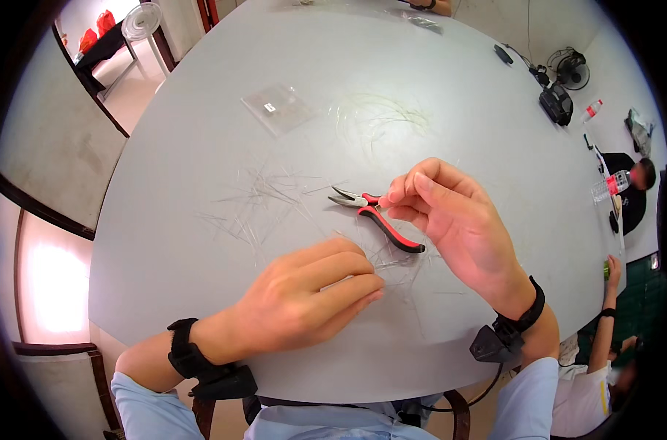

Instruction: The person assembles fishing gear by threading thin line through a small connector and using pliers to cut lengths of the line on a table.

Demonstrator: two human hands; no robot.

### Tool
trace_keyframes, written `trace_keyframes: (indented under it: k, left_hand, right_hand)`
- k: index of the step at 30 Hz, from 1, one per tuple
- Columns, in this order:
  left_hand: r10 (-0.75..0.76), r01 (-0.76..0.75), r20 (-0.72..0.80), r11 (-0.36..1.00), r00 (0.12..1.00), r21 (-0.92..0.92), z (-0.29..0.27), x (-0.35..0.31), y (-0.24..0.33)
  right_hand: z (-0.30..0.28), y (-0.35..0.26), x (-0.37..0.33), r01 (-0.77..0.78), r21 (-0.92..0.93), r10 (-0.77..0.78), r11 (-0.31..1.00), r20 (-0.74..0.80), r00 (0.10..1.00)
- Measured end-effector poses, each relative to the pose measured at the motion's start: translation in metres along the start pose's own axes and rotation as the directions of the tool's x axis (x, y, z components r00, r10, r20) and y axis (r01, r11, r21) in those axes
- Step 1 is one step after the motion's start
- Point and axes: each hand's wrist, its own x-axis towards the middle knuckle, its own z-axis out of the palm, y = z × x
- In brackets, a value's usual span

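Note:
Needle-nose pliers (389,229) with red and black handles lie on the grey table, jaws toward the left. My right hand (458,220) is raised just right of them, thumb and fingertips pinched together; what sits in the pinch is too small to make out. My left hand (304,293) hovers low over the near part of the table, palm down with fingers curled together. Its fingertips are hidden, so I cannot see what they hold. Thin metal pins or wires (264,192) lie scattered left of the pliers. More thin pieces (399,264) lie between my hands.
A clear plastic bag (278,108) and loose pale-green strands (383,116) lie farther back on the table (179,147). Along the right stand a black case (556,104), a small fan (572,70) and plastic bottles (611,186). Other people sit at the right and far edges.

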Motion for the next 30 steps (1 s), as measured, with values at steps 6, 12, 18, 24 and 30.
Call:
trace_keyframes:
  k: [6, 12, 18, 24, 30]
  left_hand:
    - [-0.335, 0.321, -0.151, 0.941, 0.93, -0.11, -0.011, 0.0, 0.009]
    - [-0.744, 0.592, 0.048, 0.488, 0.666, -0.641, -0.012, 0.008, 0.008]
    - [-0.762, 0.56, 0.091, 0.384, 0.641, -0.734, -0.014, 0.006, 0.006]
    - [-0.819, 0.503, 0.134, 0.204, 0.557, -0.84, -0.014, 0.004, 0.002]
    - [-0.765, 0.653, 0.17, 0.386, 0.622, -0.651, -0.016, 0.01, 0.006]
  right_hand:
    - [-0.002, -0.001, -0.008, 0.012, -0.173, 0.01, 0.985, 0.122, 0.992]
    - [0.017, 0.006, -0.021, -0.002, -0.381, 0.067, 0.924, 0.156, 0.985]
    - [0.02, 0.016, -0.023, 0.127, -0.596, -0.048, 0.793, 0.147, 0.988]
    - [0.02, 0.017, -0.024, 0.264, -0.682, -0.178, 0.682, 0.196, 0.964]
    - [0.016, 0.017, -0.024, 0.414, -0.752, -0.223, 0.512, 0.349, 0.91]
